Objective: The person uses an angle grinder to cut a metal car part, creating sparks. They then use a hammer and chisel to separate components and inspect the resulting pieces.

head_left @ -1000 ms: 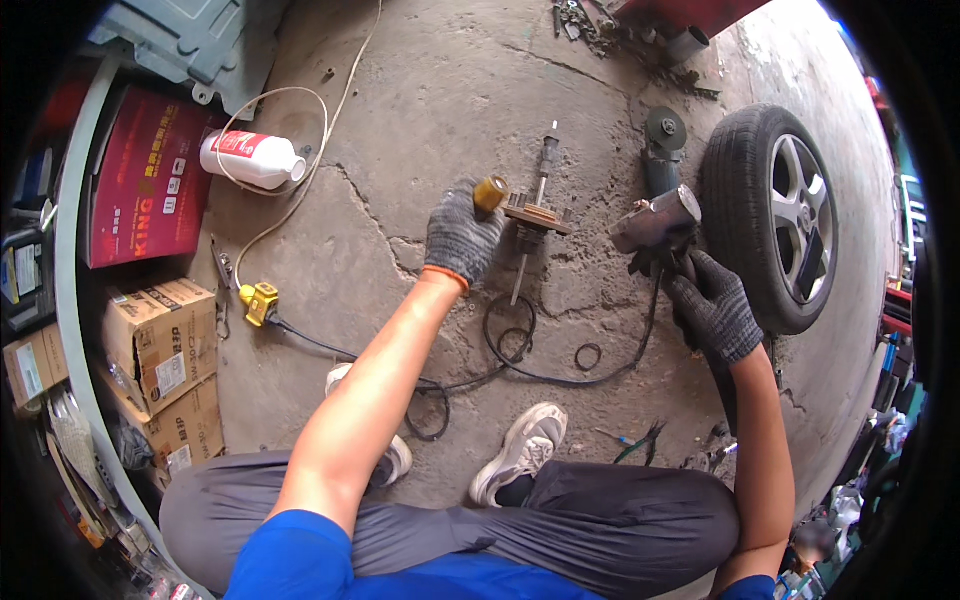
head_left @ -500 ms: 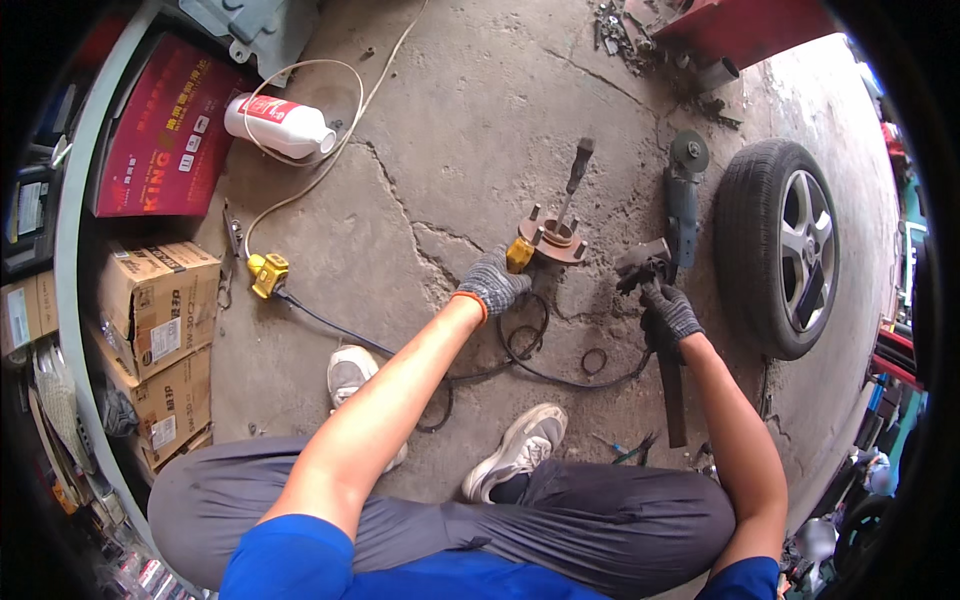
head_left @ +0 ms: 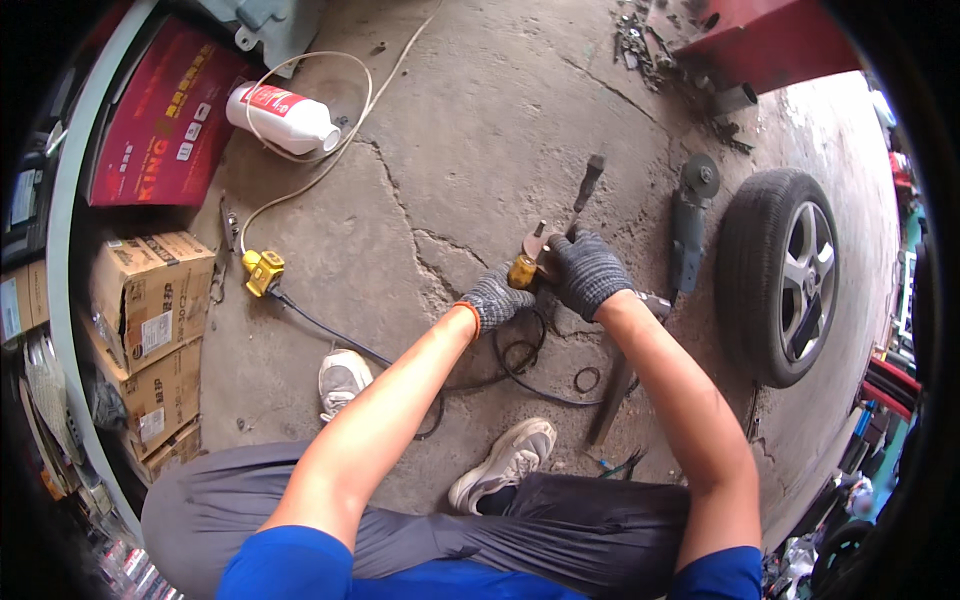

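Observation:
My left hand [head_left: 497, 297], in a grey knitted glove with an orange cuff, is closed round a yellow handle [head_left: 521, 271] beside a rusty wheel hub [head_left: 533, 245]. My gloved right hand [head_left: 590, 270] is closed over the hub's right side and hides most of it. A tool with a dark handle [head_left: 592, 177] stands tilted at the hub; its thin shaft runs down to my right fingers. Beneath my right forearm lies a grey metal part [head_left: 655, 304], partly hidden, with a long dark bar [head_left: 612, 405] near it.
An angle grinder [head_left: 688, 230] lies to the right, beside a wheel with a tyre [head_left: 760, 270]. A black cable [head_left: 470, 382] runs across the cracked concrete to a yellow connector [head_left: 263, 272]. Left are a white bottle [head_left: 285, 120], cardboard boxes [head_left: 155, 300] and a red box [head_left: 165, 130].
My right hand has left the grey metal part and moved left onto the hub. The dark-handled tool leans further right. The dark bar has shifted left. My left hand keeps its grip.

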A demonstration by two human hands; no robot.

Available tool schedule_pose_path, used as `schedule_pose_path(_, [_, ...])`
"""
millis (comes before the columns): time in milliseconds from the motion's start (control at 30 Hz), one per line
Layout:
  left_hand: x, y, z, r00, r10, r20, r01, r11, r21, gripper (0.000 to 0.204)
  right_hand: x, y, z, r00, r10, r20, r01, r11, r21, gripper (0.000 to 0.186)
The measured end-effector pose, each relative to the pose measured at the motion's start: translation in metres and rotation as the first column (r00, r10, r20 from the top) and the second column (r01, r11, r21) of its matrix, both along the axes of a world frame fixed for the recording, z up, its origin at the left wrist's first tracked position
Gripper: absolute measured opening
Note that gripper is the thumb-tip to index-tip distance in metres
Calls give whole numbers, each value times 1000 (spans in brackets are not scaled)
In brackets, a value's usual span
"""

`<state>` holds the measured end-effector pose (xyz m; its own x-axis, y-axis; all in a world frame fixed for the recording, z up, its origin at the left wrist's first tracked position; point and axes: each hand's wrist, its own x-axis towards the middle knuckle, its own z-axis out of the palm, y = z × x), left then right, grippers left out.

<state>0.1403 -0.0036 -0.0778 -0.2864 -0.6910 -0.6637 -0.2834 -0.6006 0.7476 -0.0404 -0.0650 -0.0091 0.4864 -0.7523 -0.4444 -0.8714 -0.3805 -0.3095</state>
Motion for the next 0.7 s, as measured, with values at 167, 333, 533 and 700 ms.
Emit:
schedule_pose_path(167, [23,-19,20,950,9,-312,28,993,112,29,-14,-17,-4,961,-237,142,212,962,174,39])
schedule_pose_path(333, [59,-45,40,901,242,-361,-180,964,196,41,-50,-6,39,789,-507,347,287,803,522,42])
schedule_pose_path(533, [13,-48,52,873,-384,-300,170,817,-551,78,-64,30,145,647,-707,287,221,533,817,64])
schedule_pose_path(700, [-30,-27,70,693,-546,-471,358,827,-433,37,-62,56,193,457,-822,339,110,430,896,78])
